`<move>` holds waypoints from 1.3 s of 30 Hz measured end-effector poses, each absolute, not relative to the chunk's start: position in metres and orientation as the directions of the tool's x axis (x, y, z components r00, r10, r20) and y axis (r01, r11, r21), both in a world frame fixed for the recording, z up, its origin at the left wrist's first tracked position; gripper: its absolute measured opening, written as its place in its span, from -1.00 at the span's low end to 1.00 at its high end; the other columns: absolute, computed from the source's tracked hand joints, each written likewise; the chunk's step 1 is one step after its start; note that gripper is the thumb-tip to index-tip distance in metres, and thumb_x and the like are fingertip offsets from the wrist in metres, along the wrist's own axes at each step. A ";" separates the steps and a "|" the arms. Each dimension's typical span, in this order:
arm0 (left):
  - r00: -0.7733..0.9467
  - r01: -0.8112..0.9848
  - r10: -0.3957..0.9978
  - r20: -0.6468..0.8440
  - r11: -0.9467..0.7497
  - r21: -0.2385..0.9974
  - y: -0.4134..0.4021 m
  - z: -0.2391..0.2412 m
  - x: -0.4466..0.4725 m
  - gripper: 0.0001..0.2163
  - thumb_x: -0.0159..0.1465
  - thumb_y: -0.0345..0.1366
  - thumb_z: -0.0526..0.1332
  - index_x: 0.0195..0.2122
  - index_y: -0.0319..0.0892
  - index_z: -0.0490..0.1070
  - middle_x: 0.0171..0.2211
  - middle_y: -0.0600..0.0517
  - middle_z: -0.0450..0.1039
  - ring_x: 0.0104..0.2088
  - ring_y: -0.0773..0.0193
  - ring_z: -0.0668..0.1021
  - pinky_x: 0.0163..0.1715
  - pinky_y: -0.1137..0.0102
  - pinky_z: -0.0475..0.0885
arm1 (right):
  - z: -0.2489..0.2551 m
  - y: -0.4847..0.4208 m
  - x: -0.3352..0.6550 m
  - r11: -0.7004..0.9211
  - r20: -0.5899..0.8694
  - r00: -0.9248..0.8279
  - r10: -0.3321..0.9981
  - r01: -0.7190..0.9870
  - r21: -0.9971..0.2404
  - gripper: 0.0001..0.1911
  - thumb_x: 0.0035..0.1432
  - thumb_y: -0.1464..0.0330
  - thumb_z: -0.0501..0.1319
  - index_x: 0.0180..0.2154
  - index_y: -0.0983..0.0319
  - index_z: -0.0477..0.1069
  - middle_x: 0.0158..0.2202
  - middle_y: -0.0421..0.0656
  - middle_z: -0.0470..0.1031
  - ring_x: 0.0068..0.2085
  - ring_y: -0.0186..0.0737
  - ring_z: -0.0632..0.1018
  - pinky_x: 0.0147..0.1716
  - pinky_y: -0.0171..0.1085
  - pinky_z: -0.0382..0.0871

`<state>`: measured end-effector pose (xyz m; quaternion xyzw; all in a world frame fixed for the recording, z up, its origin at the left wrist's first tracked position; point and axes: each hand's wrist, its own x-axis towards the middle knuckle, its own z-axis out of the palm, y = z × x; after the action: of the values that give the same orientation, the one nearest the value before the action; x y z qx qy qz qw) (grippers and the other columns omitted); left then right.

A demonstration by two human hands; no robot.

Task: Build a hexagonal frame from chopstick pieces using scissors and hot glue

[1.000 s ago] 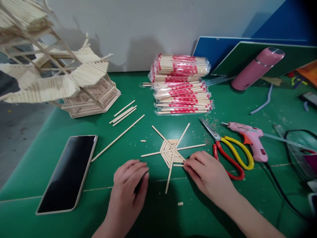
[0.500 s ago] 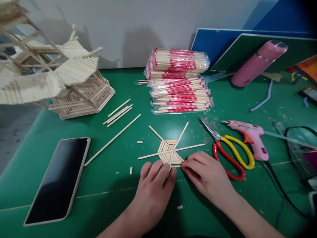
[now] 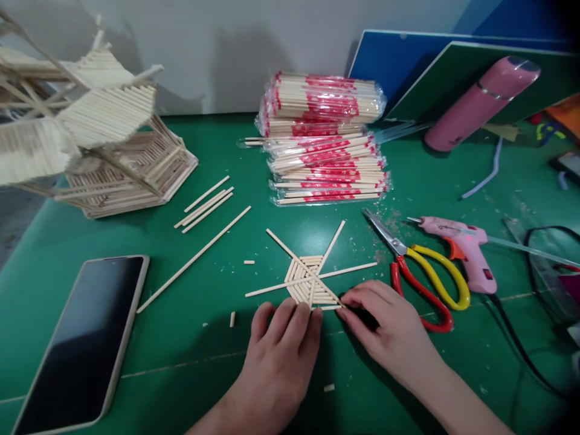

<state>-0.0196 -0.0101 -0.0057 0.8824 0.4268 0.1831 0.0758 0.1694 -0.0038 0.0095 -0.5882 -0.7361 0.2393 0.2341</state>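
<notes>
A six-armed star of crossed wooden sticks lies flat on the green table, with short stick pieces laid as a web between its arms. My left hand has its fingers bent together at the near end of the star's lower arm, hiding that tip. My right hand pinches with thumb and forefinger at the lower right arm's end. Between the hands, a short stick lies along the star's near side, reaching the right fingertips. Whether it touches both arms I cannot tell.
Red-handled and yellow-handled scissors and a pink glue gun lie right. Packs of chopsticks and a pink flask are behind. Left are a phone, loose sticks and a stick-built model.
My right hand has shifted slightly right at the arm's end, its thumb and forefinger a little farther apart. My left hand stays by the lower arm. The camera view has shifted a little.
</notes>
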 end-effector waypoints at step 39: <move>0.538 0.731 0.778 0.323 -0.622 0.280 -0.010 -0.005 -0.017 -0.82 0.19 -0.40 0.07 -0.21 -0.22 0.39 -0.27 -0.04 0.43 -0.21 0.19 0.39 -0.10 0.20 0.14 | 0.010 -0.004 0.167 0.180 0.071 -0.177 0.982 0.736 -0.652 -0.90 0.07 0.45 0.09 -0.40 0.22 0.37 -0.45 -0.16 0.39 -0.39 -0.28 0.41 -0.41 -0.29 0.29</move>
<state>-0.0166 -0.0103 -0.0050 0.8752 0.4311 0.2121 0.0557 0.1672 -0.0041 0.0104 -0.5911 -0.7265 0.2461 0.2494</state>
